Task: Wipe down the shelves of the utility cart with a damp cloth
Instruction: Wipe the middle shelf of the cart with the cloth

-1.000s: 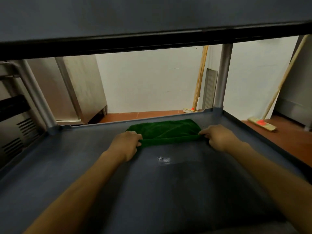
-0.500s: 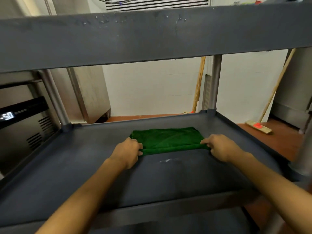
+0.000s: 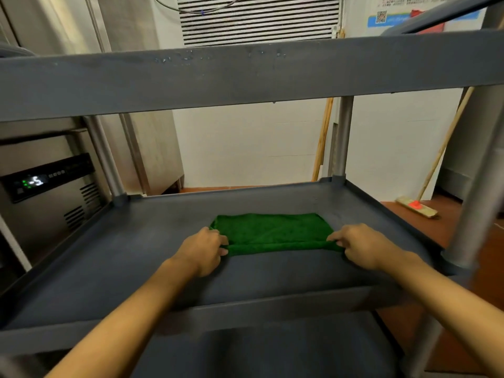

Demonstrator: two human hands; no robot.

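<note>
1. The left hand (image 3: pixel 203 249) lay knuckles-up, its fingers curled in, pinching the near left corner of the green cloth (image 3: pixel 272 233).
2. The right hand (image 3: pixel 357 245) mirrored it, with fingers and thumb closed on the cloth's near right corner. Both forearms reached in from the bottom of the view.
3. The cloth was folded into a wide rectangle and lay flat between the two hands. It sat on the middle shelf (image 3: pixel 131 257) of the utility cart (image 3: pixel 272 304), a little right of centre and toward the far edge. Whether it was damp could not be told.
4. The middle shelf was dark grey with a raised lip all round. The top shelf (image 3: pixel 245 75) crossed the view above it, its front edge scuffed with pale marks. Part of the bottom shelf (image 3: pixel 272 347) showed below, between the arms.
5. Round grey posts joined the shelves: one at the far left corner (image 3: pixel 105 159), one at the far right (image 3: pixel 342 137), and one at the near right (image 3: pixel 480 173).
6. To the left of the cart stood a steel appliance (image 3: pixel 46 181) with a lit display and vent slots.
7. Behind the cart was a white wall (image 3: pixel 245 148) with a louvred vent (image 3: pixel 256 17) high up.
8. A broom (image 3: pixel 416 208) leaned at the right, its head on the reddish floor (image 3: pixel 488 241), and a wooden handle (image 3: pixel 323 137) stood just beside the far right post.
</note>
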